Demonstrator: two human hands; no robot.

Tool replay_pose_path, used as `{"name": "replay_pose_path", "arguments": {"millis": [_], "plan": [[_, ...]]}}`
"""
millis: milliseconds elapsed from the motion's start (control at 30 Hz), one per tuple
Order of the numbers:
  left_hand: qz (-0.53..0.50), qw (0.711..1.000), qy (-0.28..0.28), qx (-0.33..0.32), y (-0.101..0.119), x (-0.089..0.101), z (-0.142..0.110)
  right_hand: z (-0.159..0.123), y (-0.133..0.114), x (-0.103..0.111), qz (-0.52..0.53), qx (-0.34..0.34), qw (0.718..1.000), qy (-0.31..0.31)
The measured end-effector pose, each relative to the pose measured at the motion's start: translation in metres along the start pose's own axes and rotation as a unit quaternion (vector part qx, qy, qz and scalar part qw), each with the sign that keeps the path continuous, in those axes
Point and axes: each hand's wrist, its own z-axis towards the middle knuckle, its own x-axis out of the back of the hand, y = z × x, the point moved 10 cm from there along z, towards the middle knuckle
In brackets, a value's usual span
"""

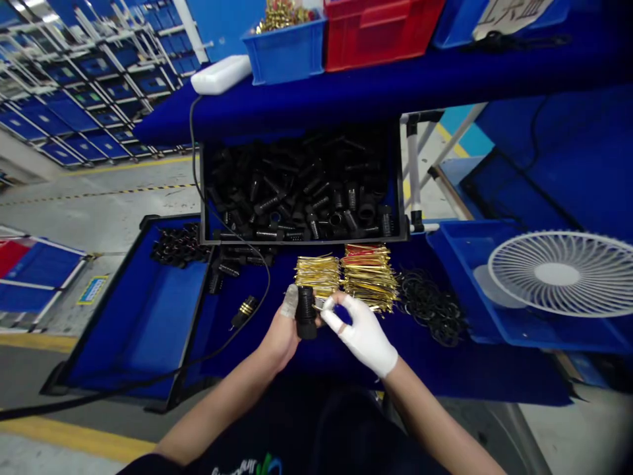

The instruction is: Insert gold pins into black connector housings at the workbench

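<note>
Blue bench (448,373): black bin (301,240) of connectors at far side, gold pin bundles (368,277) just near of it, in front of your hands. Your left hand (283,330) is curled around a black threaded connector (306,313), its long axis roughly upright, top pointing far. Your gloved right hand (363,333), on the connector's right, pinches a small metal piece (319,303) between fingertips, right at the connector's flank; contact between them cannot be confirmed.

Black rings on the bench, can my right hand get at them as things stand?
Probably yes. The gloved right hand sits close to the black rings, with nothing showing between them, though its fingers are busy at the black threaded part held in the left hand.
</note>
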Motion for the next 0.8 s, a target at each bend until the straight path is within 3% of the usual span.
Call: {"name": "replay_pose_path", "arguments": {"millis": [133, 233, 300, 400, 533, 600, 633, 700, 800], "plan": [[0.085, 0.995, 0.004, -0.059, 0.008, -0.001, -0.005, -0.003, 0.006, -0.006, 0.047, -0.006, 0.999, -0.018], [0.2, 0.97, 0.002, -0.136, 0.025, -0.009, -0.012, -0.01, 0.014, -0.016, 0.135, -0.061, 0.987, -0.057], [0.201, 0.969, -0.015, -0.14, 0.027, -0.016, -0.014, -0.012, 0.017, -0.017, 0.166, -0.073, 0.982, -0.054], [0.107, 0.99, -0.032, -0.087, 0.023, -0.017, -0.012, -0.01, 0.024, -0.001, 0.188, -0.057, 0.98, 0.016], [-0.006, 0.999, -0.03, 0.018, 0.01, -0.006, -0.009, -0.012, 0.056, 0.041, 0.279, -0.093, 0.942, 0.164], [-0.035, 0.995, -0.054, 0.079, -0.003, -0.007, -0.01, -0.015, 0.056, 0.061, 0.23, -0.089, 0.949, 0.197], [-0.039, 0.992, -0.066, 0.101, -0.009, -0.007, -0.01, -0.015, 0.048, 0.066, 0.186, -0.073, 0.963, 0.18], [-0.028, 0.989, -0.077, 0.122, -0.022, -0.007, -0.01, -0.014, 0.018, 0.058, 0.108, 0.005, 0.99, 0.088], [0.021, 0.981, -0.099, 0.168, -0.047, -0.008, -0.015, -0.026, -0.03, 0.034, 0.062, 0.161, 0.985, -0.027]]}}
